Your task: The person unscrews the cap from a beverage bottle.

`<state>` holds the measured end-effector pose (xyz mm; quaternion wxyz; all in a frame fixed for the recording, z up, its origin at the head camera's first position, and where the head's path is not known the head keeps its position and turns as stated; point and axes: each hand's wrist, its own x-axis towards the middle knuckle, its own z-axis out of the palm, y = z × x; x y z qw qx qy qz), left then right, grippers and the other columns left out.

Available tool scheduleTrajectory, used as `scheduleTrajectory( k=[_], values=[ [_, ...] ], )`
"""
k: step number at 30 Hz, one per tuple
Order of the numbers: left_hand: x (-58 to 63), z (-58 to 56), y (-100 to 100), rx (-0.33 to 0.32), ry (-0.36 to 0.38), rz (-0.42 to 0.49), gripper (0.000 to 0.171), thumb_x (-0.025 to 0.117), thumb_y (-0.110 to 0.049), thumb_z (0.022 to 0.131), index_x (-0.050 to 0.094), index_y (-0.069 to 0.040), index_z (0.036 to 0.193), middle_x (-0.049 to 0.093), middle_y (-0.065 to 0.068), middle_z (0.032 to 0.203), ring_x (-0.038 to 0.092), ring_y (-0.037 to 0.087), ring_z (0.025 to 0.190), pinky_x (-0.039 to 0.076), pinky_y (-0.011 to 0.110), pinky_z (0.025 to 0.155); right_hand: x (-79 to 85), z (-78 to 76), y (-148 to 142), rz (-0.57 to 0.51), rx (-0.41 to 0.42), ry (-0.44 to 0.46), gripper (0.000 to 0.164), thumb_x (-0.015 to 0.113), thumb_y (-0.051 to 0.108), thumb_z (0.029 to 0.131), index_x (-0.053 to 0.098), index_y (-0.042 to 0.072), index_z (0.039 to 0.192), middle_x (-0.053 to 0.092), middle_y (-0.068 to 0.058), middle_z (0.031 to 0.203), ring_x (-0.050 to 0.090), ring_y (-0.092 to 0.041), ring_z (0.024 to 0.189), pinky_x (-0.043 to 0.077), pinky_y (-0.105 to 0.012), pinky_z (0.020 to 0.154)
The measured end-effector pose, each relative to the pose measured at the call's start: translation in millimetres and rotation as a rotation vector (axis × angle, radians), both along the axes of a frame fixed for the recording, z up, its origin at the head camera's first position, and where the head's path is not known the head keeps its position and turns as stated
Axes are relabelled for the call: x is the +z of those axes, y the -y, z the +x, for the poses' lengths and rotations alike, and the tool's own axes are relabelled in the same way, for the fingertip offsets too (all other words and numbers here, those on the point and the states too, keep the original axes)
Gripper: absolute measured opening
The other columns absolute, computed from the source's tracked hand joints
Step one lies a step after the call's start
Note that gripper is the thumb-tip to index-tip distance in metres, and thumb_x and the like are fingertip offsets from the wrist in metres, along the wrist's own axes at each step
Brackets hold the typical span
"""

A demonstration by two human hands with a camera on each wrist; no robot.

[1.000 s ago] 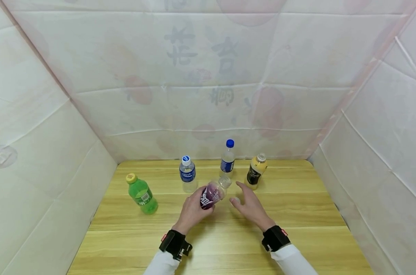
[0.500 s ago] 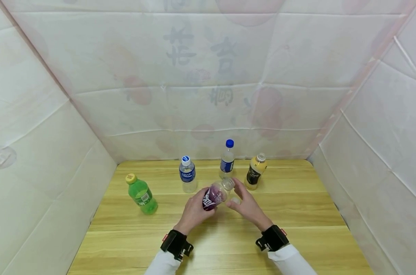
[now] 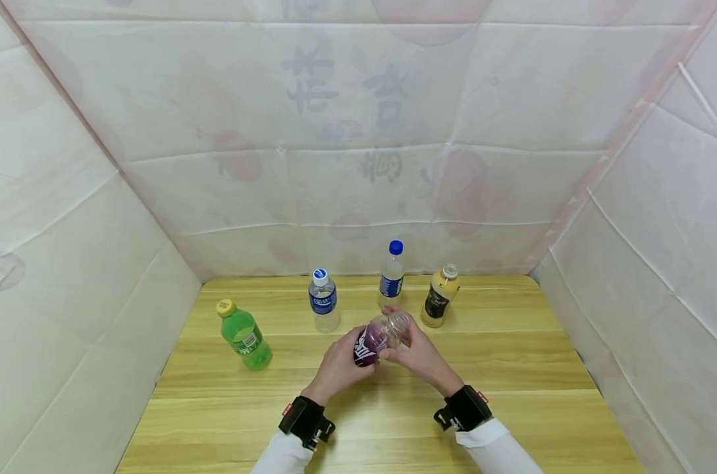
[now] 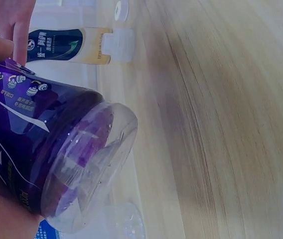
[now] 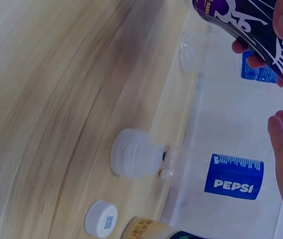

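- Landmark: the Pepsi bottle [image 3: 391, 286]. The purple-labelled bottle [image 3: 374, 341] is tilting in front of it, nearer the person, its neck pointing up and to the right.
- Left hand [image 3: 339, 366]: wrapping thumb and fingers around the label, gripping the body.
- Right hand [image 3: 422, 353]: bracketing the neck area, thumb on the near side, fingers on the far side. Whether its fingertips are pressing on the plastic cannot be told.
- Technique: the step in hand appears to be two-handed control of the bottle in front of the landmark. The left hand should be applying even, light pressure; the thin wall is probably yielding under a hard squeeze.
- Technique: the right hand should be seating on the stiffer neck before taking any load.
- Caution: a wide swing risks toppling the landmark or the yellow bottle [image 3: 446, 289] standing to its right.
- Head view: showing the bottle's mouth and the green bottle [image 3: 247, 334], well left of the landmark; neither wrist view is showing these.
- Left wrist view: exposing the clear base [image 4: 94, 164], which appears to be hanging above the table [image 4: 231, 124].
- Right wrist view: revealing a translucent cap-like piece [image 5: 135, 153] in front of the landmark and a white cap [image 5: 97, 219] farther right; the head view is not plainly showing either.
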<state>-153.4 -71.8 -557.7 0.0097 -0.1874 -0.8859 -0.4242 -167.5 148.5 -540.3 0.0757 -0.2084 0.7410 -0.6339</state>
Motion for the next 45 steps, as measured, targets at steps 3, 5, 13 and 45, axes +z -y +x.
scheduleTrajectory(
  k=[3, 5, 13, 45],
  values=[
    [-0.2, 0.0, 0, -0.002, 0.009, -0.002, 0.072, 0.086, -0.018, 0.078, 0.055, -0.004, 0.141, 0.067, 0.015, 0.130, 0.065, 0.030, 0.114, 0.054, 0.049, 0.098, 0.0, 0.6, 1, 0.010, -0.006, 0.006, 0.090, 0.086, 0.028, 0.087, 0.034, 0.010, 0.159, 0.042, -0.009, 0.161, 0.044, -0.034, 0.144, 0.034, -0.060, 0.116],
    [-0.3, -0.1, 0, 0.000, 0.018, 0.003, 0.072, 0.087, -0.018, 0.078, 0.055, -0.004, 0.141, 0.067, 0.015, 0.130, 0.065, 0.029, 0.114, 0.054, 0.048, 0.098, 0.7, 1.3, 2, 0.020, -0.014, 0.020, 0.084, 0.085, 0.026, 0.088, 0.038, 0.014, 0.157, 0.045, -0.007, 0.159, 0.046, -0.032, 0.143, 0.036, -0.058, 0.116],
    [-0.7, -0.5, -1, -0.008, 0.067, 0.029, 0.083, 0.090, -0.027, 0.079, 0.049, -0.006, 0.148, 0.064, 0.015, 0.137, 0.063, 0.029, 0.120, 0.053, 0.048, 0.101, 5.1, 4.3, 2, 0.028, -0.023, 0.045, 0.076, 0.080, 0.020, 0.092, 0.040, 0.011, 0.156, 0.048, -0.009, 0.156, 0.049, -0.033, 0.140, 0.041, -0.052, 0.114],
    [-3.9, 1.3, 8, 0.074, 0.027, 0.024, 0.086, 0.078, -0.047, 0.089, 0.043, -0.004, 0.154, 0.037, 0.021, 0.161, 0.038, 0.044, 0.145, 0.035, 0.065, 0.114, 30.0, 2.6, -71, 0.165, -0.321, -0.085, 0.073, 0.077, 0.014, 0.093, 0.038, 0.008, 0.154, 0.060, -0.022, 0.135, 0.062, -0.037, 0.120, 0.051, -0.045, 0.103]
  ],
)
